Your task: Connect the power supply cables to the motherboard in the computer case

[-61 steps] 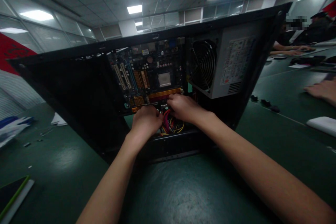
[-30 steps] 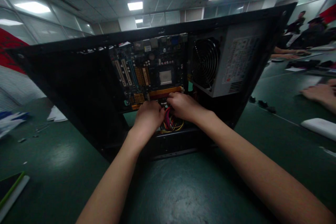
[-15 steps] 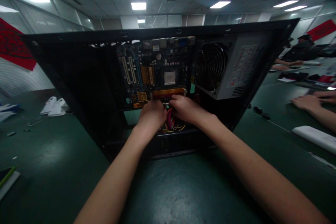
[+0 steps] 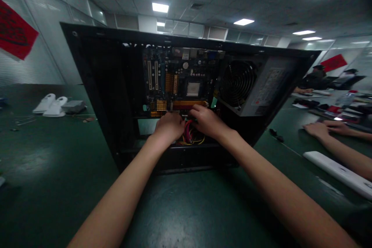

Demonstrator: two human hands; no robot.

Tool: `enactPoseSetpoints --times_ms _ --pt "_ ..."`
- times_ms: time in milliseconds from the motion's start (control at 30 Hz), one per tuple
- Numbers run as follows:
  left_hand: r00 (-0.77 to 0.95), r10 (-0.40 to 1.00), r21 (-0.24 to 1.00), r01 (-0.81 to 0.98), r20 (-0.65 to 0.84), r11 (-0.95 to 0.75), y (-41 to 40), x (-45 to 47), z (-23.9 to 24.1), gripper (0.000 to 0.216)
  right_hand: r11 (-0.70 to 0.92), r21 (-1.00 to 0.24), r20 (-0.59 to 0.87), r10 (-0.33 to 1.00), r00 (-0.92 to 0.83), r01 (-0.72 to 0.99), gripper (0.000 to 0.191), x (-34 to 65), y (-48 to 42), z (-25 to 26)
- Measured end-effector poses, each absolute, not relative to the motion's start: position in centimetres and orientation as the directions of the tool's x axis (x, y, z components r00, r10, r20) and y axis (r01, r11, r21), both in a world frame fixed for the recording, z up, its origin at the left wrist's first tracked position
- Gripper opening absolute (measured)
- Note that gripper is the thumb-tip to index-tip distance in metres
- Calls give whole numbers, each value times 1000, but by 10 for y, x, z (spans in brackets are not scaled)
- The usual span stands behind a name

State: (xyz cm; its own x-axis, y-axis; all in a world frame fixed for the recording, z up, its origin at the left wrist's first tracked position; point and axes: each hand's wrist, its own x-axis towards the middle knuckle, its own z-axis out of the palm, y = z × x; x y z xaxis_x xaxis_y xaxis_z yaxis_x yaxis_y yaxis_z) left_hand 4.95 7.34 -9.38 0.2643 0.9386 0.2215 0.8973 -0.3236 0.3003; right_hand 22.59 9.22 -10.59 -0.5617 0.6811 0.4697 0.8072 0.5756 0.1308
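Observation:
An open black computer case [image 4: 101,85] lies on the green table, its inside facing me. A motherboard [image 4: 180,81] fills the middle and a grey power supply [image 4: 252,85] with a round fan sits to its right. My left hand [image 4: 168,126] and my right hand [image 4: 207,120] are both inside the case, at the motherboard's lower edge next to the orange memory slots [image 4: 186,104]. Their fingers are curled and pressed together over something I cannot make out. A bundle of red and yellow wires [image 4: 190,135] hangs just below, between the two hands.
Another person's hands [image 4: 322,130] rest on the table at the right, near a long white object [image 4: 337,170]. Small black parts [image 4: 276,135] lie beside the case. White items and a grey box [image 4: 58,106] sit far left. People sit in the far right background.
The view has swung to the right and tilted, so the case now sits more to the left. Both hands stay at the same spot on the motherboard's lower edge.

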Motion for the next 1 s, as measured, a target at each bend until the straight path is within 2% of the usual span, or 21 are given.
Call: enactPoseSetpoints --times_ms 167,333,467,733,1000 --pt "337 921 338 858 195 -386 70 47 -93 34 583 114 503 664 -553 804 16 223 94 -108" --pt "417 898 374 818 139 -438 68 37 -86 34 552 171 522 652 -550 816 16 222 96 -108" --pt "460 879 413 781 127 -469 69 31 -86 30 547 171 494 672 -552 820 16 221 93 -108" --pt "398 888 422 781 231 -460 73 32 -95 24 491 242 388 742 -547 837 15 215 87 -103" --pt "393 899 423 793 195 -439 72 33 -93 27 485 287 349 750 -562 826 16 213 85 -101"
